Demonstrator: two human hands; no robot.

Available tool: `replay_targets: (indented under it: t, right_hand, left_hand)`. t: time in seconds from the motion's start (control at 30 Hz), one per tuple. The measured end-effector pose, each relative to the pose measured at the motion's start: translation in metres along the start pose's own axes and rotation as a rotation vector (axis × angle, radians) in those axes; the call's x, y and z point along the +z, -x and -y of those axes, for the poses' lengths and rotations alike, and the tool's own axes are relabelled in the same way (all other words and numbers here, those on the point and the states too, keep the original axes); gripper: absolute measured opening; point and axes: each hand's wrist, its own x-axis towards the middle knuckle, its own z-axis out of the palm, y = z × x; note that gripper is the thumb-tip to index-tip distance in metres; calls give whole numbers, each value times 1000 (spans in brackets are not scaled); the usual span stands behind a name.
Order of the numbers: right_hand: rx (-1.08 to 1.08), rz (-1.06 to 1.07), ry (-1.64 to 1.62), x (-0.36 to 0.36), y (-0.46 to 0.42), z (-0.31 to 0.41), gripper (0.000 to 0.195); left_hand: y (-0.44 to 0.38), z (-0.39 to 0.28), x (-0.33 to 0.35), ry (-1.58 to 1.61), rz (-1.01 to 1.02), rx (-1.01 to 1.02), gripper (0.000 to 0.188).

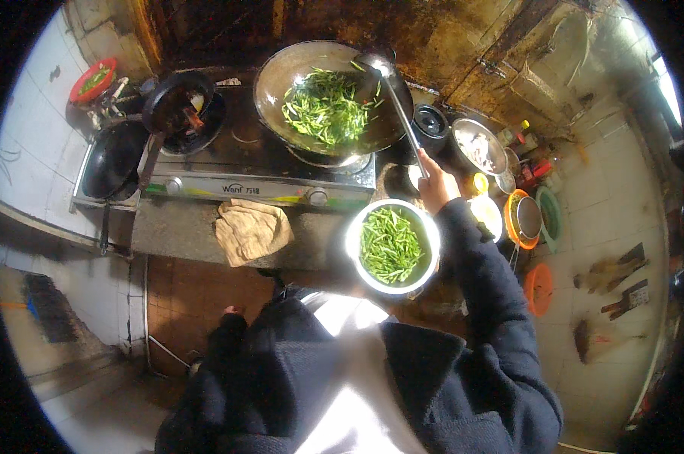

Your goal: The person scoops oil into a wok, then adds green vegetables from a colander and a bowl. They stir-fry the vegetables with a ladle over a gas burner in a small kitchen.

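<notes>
My right hand [438, 186] grips the long handle of a metal ladle [401, 108]. The ladle's bowl rests at the far right rim of a large wok [273, 85] on the gas stove. Chopped green vegetables [330, 110] lie in the wok, with a few pieces near the ladle. Below my right hand stands a white-rimmed bowl [356, 267] holding more cut green vegetables [392, 244]. My left hand [234, 309] hangs low at my side, small and mostly covered by the sleeve, so its fingers cannot be made out.
A folded tan cloth [254, 230] lies on the counter edge before the gas stove [245, 190]. Dark pans [114, 162] stand at left, one small pan [177, 96] on the left burner. At right are a steel bowl of pale food [495, 159], a lidded black pot [431, 120] and an orange basin [539, 289].
</notes>
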Motion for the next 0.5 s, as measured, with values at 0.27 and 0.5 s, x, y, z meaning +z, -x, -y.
replay_targets:
  t: [0.27,0.5]
  right_hand:
    - [356,281,-858,-19,7,23,68]
    - [364,413,-728,-32,-18,13,56]
  left_hand:
    - [-16,23,4,-25,1,34,36]
    - [-14,-32,-5,162,-200,151,41]
